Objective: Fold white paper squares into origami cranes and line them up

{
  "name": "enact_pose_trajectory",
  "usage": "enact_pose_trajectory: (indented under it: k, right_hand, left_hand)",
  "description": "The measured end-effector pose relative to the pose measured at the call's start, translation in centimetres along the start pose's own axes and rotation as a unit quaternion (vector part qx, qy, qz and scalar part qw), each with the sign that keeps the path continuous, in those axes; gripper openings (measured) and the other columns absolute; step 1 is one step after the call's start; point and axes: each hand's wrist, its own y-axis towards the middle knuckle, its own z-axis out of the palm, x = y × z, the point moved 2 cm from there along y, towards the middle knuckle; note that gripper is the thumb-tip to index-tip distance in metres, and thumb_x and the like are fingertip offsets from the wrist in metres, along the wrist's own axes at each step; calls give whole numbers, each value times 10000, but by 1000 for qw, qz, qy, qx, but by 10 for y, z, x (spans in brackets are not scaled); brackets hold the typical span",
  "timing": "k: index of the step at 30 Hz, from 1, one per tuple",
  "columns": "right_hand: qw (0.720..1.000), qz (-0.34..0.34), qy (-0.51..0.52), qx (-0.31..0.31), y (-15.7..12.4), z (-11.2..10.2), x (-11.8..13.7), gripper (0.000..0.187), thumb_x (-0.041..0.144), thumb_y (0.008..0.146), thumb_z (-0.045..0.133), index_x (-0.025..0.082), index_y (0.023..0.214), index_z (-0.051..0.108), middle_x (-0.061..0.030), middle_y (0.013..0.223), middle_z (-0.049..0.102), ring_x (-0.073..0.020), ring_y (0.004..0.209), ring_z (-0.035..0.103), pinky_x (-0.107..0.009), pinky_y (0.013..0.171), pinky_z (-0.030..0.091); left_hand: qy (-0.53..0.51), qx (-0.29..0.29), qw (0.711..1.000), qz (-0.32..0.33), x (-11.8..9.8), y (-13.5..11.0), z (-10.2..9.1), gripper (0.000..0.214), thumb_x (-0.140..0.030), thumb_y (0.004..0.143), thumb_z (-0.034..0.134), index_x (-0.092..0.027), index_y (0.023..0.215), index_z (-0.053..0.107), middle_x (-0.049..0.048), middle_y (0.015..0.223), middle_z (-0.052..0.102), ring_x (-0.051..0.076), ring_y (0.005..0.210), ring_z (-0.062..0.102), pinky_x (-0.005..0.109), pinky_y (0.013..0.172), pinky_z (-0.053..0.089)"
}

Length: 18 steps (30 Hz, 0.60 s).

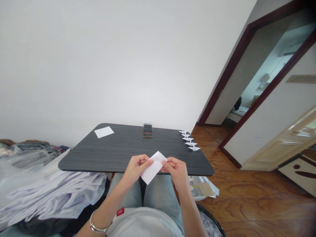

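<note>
A small white piece of paper (153,169), seemingly folded, is held up at the near edge of the dark table. My left hand (138,168) pinches its left side, thumb on top. At its right corner, my right hand (175,167) grips it between thumb and fingers. The other fingers of both hands curl behind the paper and are partly hidden. On the table's right side stand several folded white paper cranes (190,140) in a row. A flat white sheet (104,132) lies at the far left.
The dark table (98,154) stands against a white wall. Near its back edge a phone-like device (147,130) leans upright. White cloth (54,194) is heaped at left. Below right are a container with papers (204,189) and a bin of paper scraps (209,223).
</note>
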Motion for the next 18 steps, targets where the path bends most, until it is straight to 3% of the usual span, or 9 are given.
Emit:
enact_pose_trajectory:
  k: [18]
  right_hand:
    - [999,4,25,28,-1,1,0,211,332,677,671,152,597,595,4,499,647,-102,456,583,-201,492,489]
  left_hand:
    - [-7,14,1000,9,-1,-1,4,318,-412,654,648,-120,608,532,-20,489,579,56,394,453,153,381,292]
